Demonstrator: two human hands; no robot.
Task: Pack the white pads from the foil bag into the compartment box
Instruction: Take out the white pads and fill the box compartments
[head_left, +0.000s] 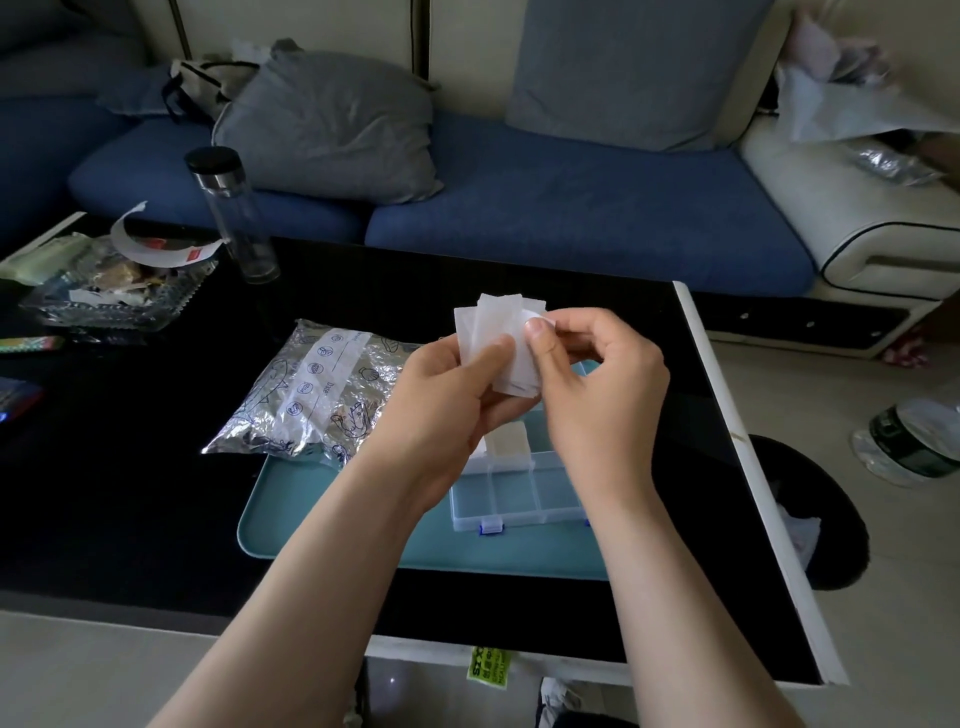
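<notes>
**Pads fanned in both hands above the box — sorting before the drop**

Fingers first: left thumb and fingers (493, 358) are closed on the lower edge of a small fan of white pads (498, 338); right thumb and forefinger pinch the fan's right side, thumbnail toward the camera. Left hand (447, 395) looks like the holder, right hand (597, 374) the one peeling. My read: the sheets cling together, so they get spread in the air to free one at a time.

The fan is held right over the compartment box (519, 488), apart from it — keeps the drop short. Box sits open on a teal tray (322, 519), blue latches toward the person. One cell near the left wrist already holds a pale pad (508, 441); the front cells look empty. Foil bag (317, 395) lies flat just left of the box, overlapping the tray's far-left edge, within easy reach of the left hand.

Hard to tell:
- pad count in the fan — layers overlap, at least three
- bag mouth and what's left inside — the left hand covers that end
- box's far cells and lid — behind both hands
- box's right front corner — behind the right forearm

Table (156, 493) is black and glossy, so edges of the clear box wash out.
</notes>
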